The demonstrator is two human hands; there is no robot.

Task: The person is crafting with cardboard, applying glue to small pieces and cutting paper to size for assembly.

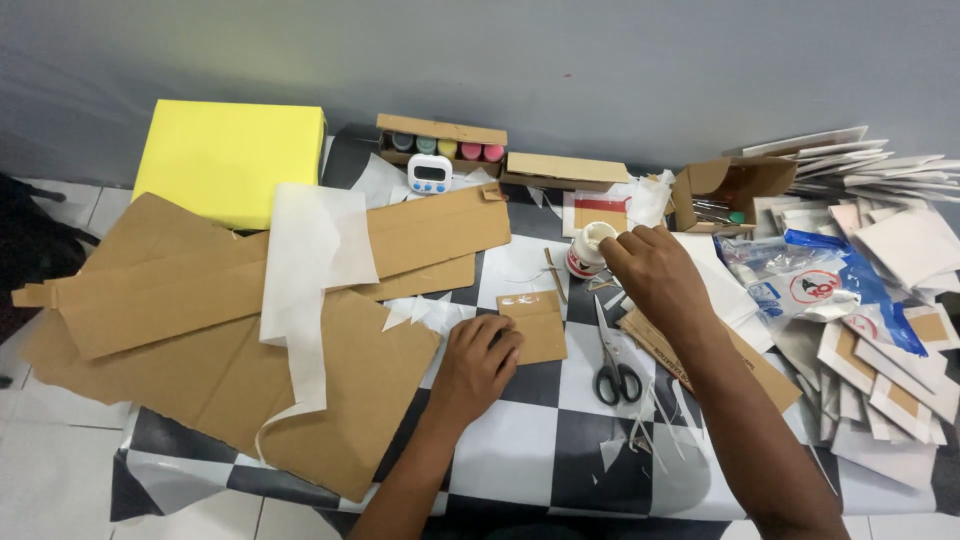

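The small flat rectangular piece of brown cardboard (535,325) lies on the black-and-white chequered table covering (520,460), just left of the black-handled scissors (612,362). It looks light, thin and stiff enough to lift by 1 edge, though it would likely crease if bent. The left hand (477,362) rests on its lower left corner, fingers curled together and pressing down. The right hand (650,270) reaches to the small white round glue pot (588,248) beyond the piece, fingertips gathered at its open top; whether they pinch anything I cannot tell. Large brown cardboard sheets (230,340) lie to the left.
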